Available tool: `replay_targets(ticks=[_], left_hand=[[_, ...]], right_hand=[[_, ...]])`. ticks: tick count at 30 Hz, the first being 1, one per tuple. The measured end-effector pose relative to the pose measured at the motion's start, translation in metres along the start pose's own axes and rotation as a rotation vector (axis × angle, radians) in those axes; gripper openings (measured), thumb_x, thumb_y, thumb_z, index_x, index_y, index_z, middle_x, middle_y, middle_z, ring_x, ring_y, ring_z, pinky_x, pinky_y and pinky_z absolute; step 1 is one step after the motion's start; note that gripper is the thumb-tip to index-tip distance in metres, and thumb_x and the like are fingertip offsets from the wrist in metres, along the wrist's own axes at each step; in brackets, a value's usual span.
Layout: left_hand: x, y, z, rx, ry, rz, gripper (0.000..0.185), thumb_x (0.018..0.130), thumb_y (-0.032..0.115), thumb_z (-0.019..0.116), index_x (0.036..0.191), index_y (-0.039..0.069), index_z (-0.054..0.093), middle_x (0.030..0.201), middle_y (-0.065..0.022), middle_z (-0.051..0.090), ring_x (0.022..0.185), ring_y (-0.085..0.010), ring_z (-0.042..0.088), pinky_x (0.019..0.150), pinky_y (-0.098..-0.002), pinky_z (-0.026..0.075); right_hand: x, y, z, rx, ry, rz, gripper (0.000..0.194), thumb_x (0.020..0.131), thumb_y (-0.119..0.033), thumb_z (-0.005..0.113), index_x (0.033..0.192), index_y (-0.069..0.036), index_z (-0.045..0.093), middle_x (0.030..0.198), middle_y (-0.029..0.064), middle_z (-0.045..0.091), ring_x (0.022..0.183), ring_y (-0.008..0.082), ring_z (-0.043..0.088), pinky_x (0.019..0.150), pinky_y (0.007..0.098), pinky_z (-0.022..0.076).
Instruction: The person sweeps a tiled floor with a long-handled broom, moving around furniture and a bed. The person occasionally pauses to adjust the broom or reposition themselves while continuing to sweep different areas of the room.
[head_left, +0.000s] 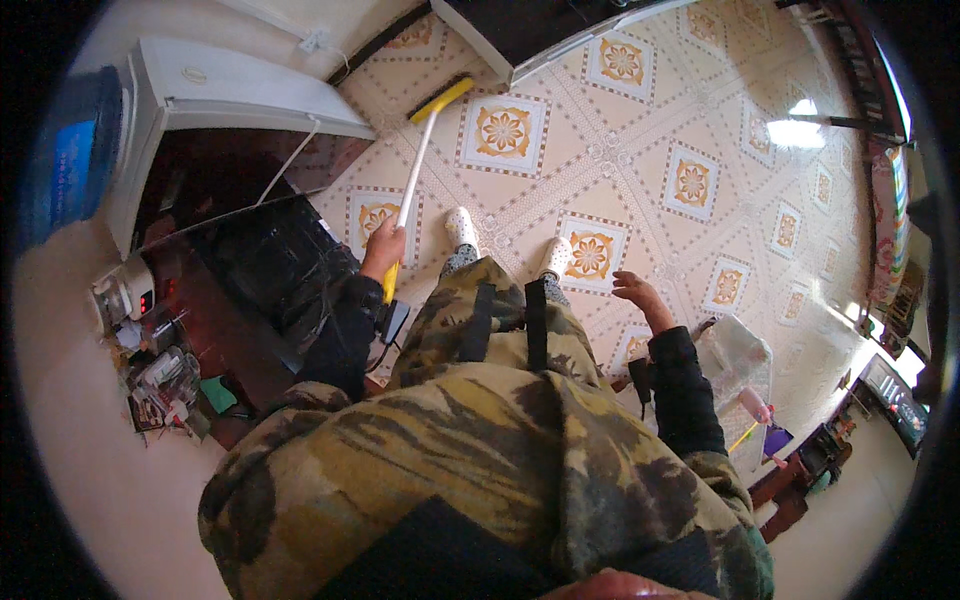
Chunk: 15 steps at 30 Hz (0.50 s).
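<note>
My left hand (384, 247) is wrapped around the white handle (418, 165) of a long-handled floor broom, just above its yellow lower grip (390, 283). The handle slants away from me to the broom's yellow head (444, 99), which has a dark edge and lies on the patterned tile floor (570, 161). That head is close to the corner of a dark-topped cabinet (517, 37). Out to the right, my right hand (641, 296) hangs above the floor with fingers loosely bent and apart, holding nothing. My feet, in white spotted clogs (460, 227), stand between the two hands.
At left stands a white appliance with a dark front (247, 112), beside a large blue bottle (82, 150). A dark cabinet top (262, 255) with cluttered small items (169, 382) runs along my left side. Behind my right hand is a plastic-covered piece of furniture (739, 349).
</note>
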<state>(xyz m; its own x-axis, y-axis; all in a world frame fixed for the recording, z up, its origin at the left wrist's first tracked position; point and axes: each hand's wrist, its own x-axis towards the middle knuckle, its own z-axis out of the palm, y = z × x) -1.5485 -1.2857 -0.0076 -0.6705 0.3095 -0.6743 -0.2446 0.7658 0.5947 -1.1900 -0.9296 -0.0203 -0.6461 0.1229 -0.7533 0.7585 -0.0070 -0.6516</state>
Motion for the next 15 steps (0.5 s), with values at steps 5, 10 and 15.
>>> replay_targets(ticks=[5, 10, 15], left_hand=[[0.024, 0.034, 0.086, -0.221, -0.037, 0.001, 0.026, 0.073, 0.011, 0.042, 0.095, -0.002, 0.044, 0.055, -0.0086, 0.049, 0.040, -0.0179, 0.051, 0.037, -0.0298, 0.040], [-0.016, 0.074, 0.163, 0.103, -0.120, -0.020, 0.039, 0.072, 0.013, 0.038, 0.108, -0.001, 0.038, 0.063, -0.0112, 0.053, 0.040, -0.0184, 0.049, 0.040, -0.0299, 0.041], [-0.073, 0.115, 0.193, 0.130, -0.162, -0.029, 0.032, 0.072, 0.013, 0.040, 0.102, 0.000, 0.045, 0.064, -0.0098, 0.055, 0.042, -0.0165, 0.051, 0.042, -0.0287, 0.042]], right_hand=[[-0.043, 0.058, -0.046, -0.100, 0.042, -0.020, 0.033, 0.067, -0.012, 0.059, 0.099, -0.006, 0.053, 0.110, 0.0118, 0.045, 0.093, 0.0203, 0.050, 0.076, 0.0295, 0.0420], [-0.097, 0.130, -0.103, 0.095, 0.102, 0.173, 0.040, 0.066, -0.017, 0.060, 0.103, -0.009, 0.050, 0.107, 0.0095, 0.048, 0.092, 0.0189, 0.050, 0.072, 0.0320, 0.0411], [-0.131, 0.199, -0.152, 0.018, 0.130, 0.256, 0.057, 0.063, -0.027, 0.059, 0.115, -0.014, 0.041, 0.103, 0.0053, 0.050, 0.088, 0.0172, 0.049, 0.067, 0.0346, 0.0368]])
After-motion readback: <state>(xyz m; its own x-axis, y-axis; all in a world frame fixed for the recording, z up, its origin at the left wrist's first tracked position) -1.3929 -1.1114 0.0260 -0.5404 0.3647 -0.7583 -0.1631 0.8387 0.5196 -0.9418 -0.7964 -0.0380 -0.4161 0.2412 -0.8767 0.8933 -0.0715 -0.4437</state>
